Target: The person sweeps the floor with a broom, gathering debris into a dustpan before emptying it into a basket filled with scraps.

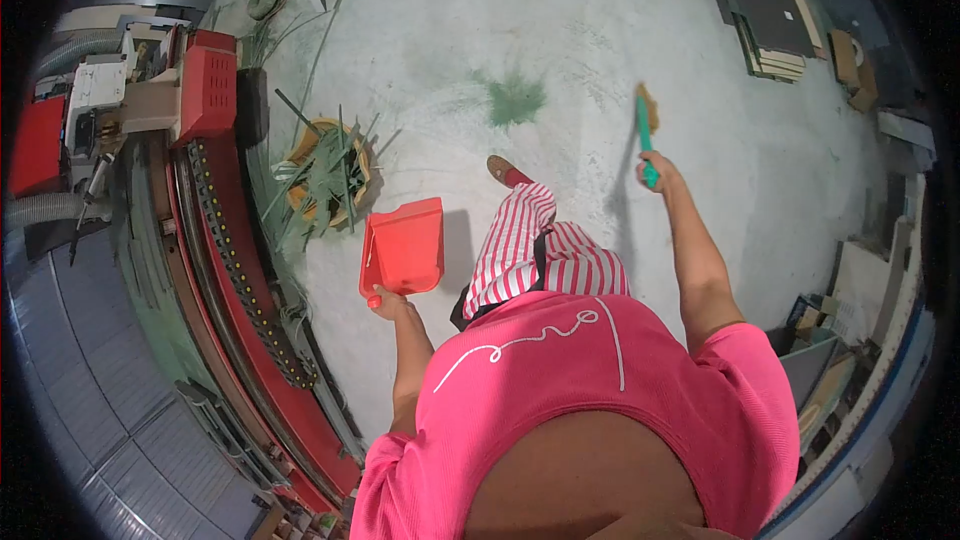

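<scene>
Hands of a person at work over a pale concrete floor (570,35), seen from the head. The 2 hands are well apart. The left hand (386,303) is closed around the handle of a red dustpan (412,250), its fingers curled and the red end of the handle showing beside them; the pan's shadow falls on the floor to its right. The right hand (656,171), on an outstretched arm, is clamped on the green handle of a hand brush (643,130), the tan bristles at the far end; whether they touch the floor cannot be told. Ahead, between pan and brush, lies a scattered patch of green dust (515,100). Near the dustpan, on its left, stands a yellow tub (362,180) filled with dark green strips (328,172), several projecting over the rim. Farther left is a machine with a red housing (208,88). Markings: the pink top (560,380) bears a white looping, script-like line, not legible as a word; a small white label (789,15) on the dark panels (765,0) at upper right is too small to read.
</scene>
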